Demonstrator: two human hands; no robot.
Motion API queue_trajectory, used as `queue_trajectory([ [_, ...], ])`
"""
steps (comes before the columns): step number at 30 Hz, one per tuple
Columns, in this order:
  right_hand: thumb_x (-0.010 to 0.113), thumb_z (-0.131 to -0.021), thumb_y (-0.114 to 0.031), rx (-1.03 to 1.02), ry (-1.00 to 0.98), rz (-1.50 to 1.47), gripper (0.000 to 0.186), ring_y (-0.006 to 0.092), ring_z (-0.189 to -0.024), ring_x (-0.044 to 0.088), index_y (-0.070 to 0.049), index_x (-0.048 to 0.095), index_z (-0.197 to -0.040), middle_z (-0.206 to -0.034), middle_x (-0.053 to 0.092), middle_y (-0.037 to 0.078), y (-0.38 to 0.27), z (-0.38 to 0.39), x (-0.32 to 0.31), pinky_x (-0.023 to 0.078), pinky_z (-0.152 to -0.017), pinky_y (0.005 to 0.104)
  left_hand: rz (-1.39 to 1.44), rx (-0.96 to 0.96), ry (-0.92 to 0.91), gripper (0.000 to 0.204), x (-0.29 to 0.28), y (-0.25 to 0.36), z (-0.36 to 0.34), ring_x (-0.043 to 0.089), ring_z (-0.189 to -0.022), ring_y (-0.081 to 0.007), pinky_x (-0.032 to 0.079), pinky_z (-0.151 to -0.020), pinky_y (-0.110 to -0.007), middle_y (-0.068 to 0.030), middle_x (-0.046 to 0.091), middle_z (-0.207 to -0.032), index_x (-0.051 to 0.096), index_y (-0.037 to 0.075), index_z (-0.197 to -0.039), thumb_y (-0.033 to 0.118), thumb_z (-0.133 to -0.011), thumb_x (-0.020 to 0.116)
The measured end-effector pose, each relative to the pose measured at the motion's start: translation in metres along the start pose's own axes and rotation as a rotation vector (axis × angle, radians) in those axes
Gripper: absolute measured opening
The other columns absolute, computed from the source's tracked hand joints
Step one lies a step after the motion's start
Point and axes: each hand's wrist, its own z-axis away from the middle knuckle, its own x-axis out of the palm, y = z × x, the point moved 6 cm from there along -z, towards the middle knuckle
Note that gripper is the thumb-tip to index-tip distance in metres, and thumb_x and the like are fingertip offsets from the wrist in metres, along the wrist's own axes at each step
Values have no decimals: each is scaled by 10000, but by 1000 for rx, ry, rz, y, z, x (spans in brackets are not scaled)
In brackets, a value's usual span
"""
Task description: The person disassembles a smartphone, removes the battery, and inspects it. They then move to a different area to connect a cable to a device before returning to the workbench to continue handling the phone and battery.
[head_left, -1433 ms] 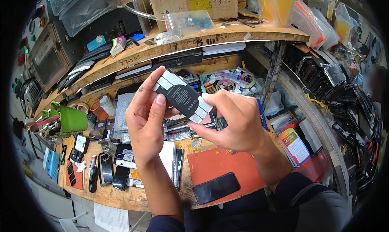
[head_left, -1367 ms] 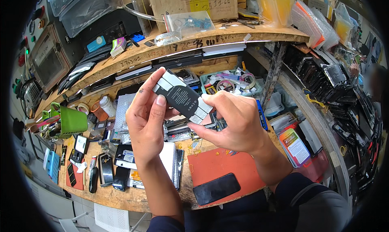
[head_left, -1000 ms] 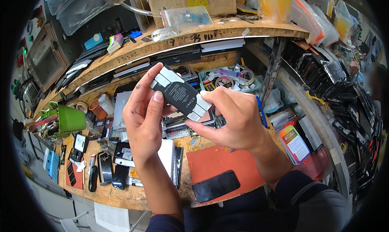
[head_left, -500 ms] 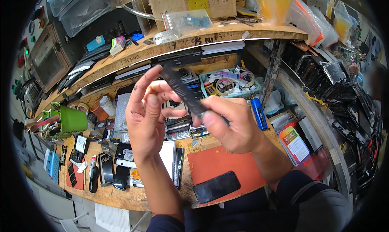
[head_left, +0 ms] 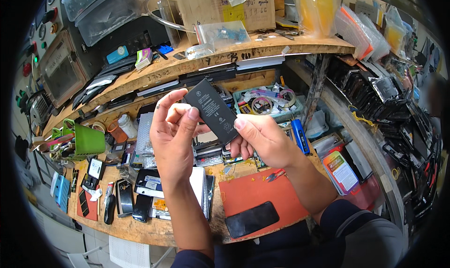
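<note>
A flat black phone battery (head_left: 212, 109) with pale print is held up above the workbench, its printed face toward me. My right hand (head_left: 262, 136) pinches its lower right corner between thumb and fingers. At the upper left edge, the thumb and fingers of my left hand (head_left: 173, 127) grip it too. Below my hands, a black smartphone (head_left: 252, 219) lies on an orange-red mat (head_left: 234, 188). A red-handled hand tool (head_left: 275, 175) rests at the mat's far edge, partly behind my right forearm.
Phones and parts crowd the bench left of my left forearm, near a green basket (head_left: 86, 137) of tools. A teal tray (head_left: 269, 99) of tape rolls stands behind my hands. A wooden shelf (head_left: 215, 57) crosses above; a blue device (head_left: 300, 137) stands right.
The battery has turned from a slanted view to show its printed face. My left thumb and fingers have closed onto its edge. The red-handled tool has come into view.
</note>
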Motion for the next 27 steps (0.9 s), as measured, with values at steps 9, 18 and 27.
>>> queue_trajectory([
  [9, 527, -1106, -297, 0, 29, -35, 366, 81, -673, 620, 19, 706, -1056, -814, 725, 63, -5, 4, -7, 496, -604, 260, -12, -40, 10, 398, 2, -1, 1, 684, -904, -101, 657, -750, -290, -25, 652, -1013, 604, -42, -1401, 64, -1033, 712],
  [18, 708, -963, -82, -138, 59, 255, 143, 32, -658, 543, 34, 703, -1047, -731, 620, -4, -15, 5, -2, 454, -566, 256, -26, -20, 19, 403, 4, 4, 2, 700, -894, -111, 674, -749, -301, -26, 649, -993, 600, -36, -1401, 44, -1024, 716],
  [27, 743, -939, -114, -117, 88, 352, 184, 58, -656, 623, 27, 712, -1054, -751, 690, 35, -16, 5, -4, 510, -583, 260, -34, 0, 8, 409, 2, 2, 1, 695, -883, -108, 673, -749, -303, -28, 654, -985, 605, -38, -1395, 61, -1019, 733],
])
